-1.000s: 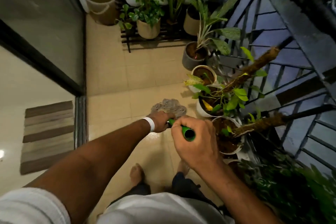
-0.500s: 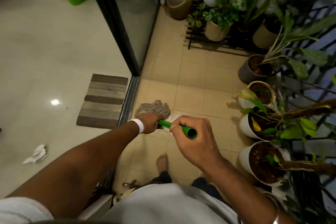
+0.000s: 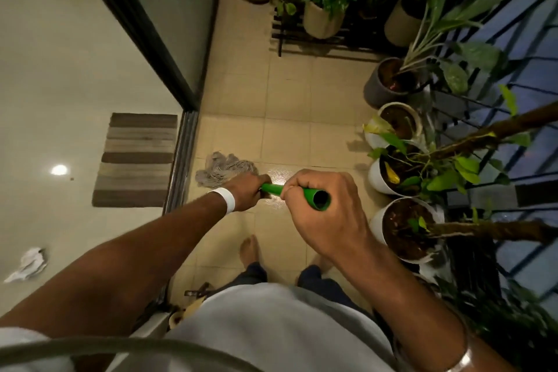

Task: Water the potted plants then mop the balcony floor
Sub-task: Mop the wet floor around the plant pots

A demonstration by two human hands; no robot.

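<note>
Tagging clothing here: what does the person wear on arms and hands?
No gloves. The left hand has a white band at its wrist, and a white short sleeve shows at that arm's top. The right hand has a pale, shiny bangle on its wrist.

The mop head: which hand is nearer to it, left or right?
Left. The left hand grips the green handle right beside the mop head; the right hand grips the handle's top end, farther away.
</note>
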